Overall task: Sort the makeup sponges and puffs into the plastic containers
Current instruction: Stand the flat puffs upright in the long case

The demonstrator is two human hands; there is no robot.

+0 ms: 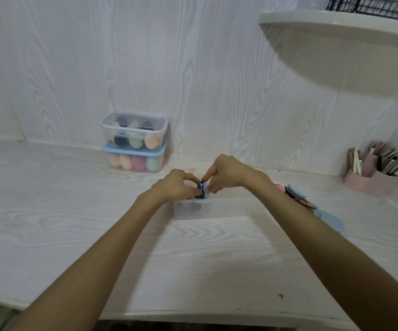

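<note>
Both hands meet at frame centre, over the near-left end of an open clear container (217, 207). Left hand (177, 186) and right hand (226, 174) each pinch a small stack of flat puffs (204, 187), dark and pale blue, standing on edge at the container's rim. Fingers curled, forearms converging from the lower corners.

Risk, as I judge it: the stack is thin and held edgewise; a loosened pinch could let the puffs fan out or tip over the rim onto the tabletop (73, 211).

More loose puffs (298, 195) lie right of centre, partly behind the right forearm. Two lidded containers of egg-shaped sponges (134, 142) sit stacked upper left of the hands, against the wall. Pink brush holder (369, 180) at far right.
</note>
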